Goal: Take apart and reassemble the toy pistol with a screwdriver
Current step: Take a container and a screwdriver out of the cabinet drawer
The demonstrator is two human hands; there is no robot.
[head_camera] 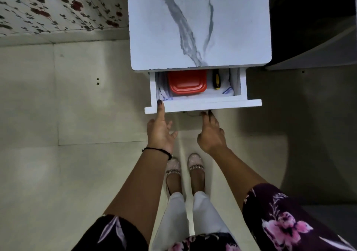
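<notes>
**Drawer held open, screwdriver inside**

A white drawer [212, 105] is seen pulled out from under the marble-patterned tabletop [154, 28]. The screwdriver [216, 81], with a yellow and black handle, is laid in the right part of the drawer on a white cloth [228, 90]. A red lidded box [187, 83] is set to its left.

The 2 hands are kept apart at the near face of the drawer. The left hand [159, 133] is spread, with 1 straight finger [160, 108] pressed on the top edge at the left end. The right hand [211, 135] is reached to the lower edge near the middle, fingertips touching it. Whether they are hooked beneath cannot be told.
</notes>
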